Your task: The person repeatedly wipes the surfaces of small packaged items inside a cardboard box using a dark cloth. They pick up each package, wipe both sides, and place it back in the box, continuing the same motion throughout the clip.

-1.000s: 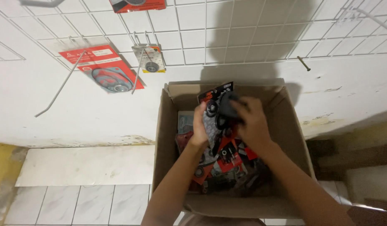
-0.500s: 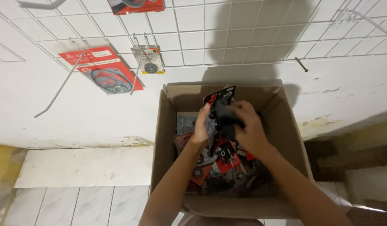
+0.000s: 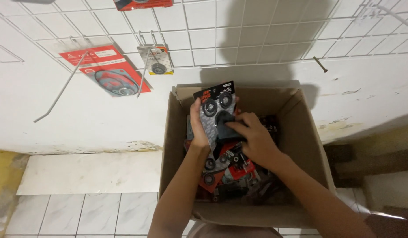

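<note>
Head camera, looking down: my left hand (image 3: 199, 128) grips the left edge of a blister-card pack of black round seals (image 3: 217, 112), thumb and fingers pinched on the card, holding it upright over the far-left part of an open cardboard box (image 3: 301, 132). My right hand (image 3: 254, 139) lies just beside it, fingers curled together and pressed against the card's lower right side, where a dark part of the pack sits under my fingertips; I cannot tell whether they clamp it or only touch it. The pack stands above a heap of similar red-and-black carded parts (image 3: 232, 169) that fills the box's floor, its top edge level with the box's far rim.

The box stands against a white wall, its near edge close to my body. On the wall behind it hangs a white wire grid (image 3: 257, 26). From the grid's hooks hang a red carded gasket set (image 3: 109, 72), well left of the box, and a small yellow-trimmed card with a single ring (image 3: 157, 61), just beyond the box's far-left corner. A bare metal hook (image 3: 58, 94) slants down below the red card. Pale floor tiles (image 3: 80, 211) lie left of the box.
</note>
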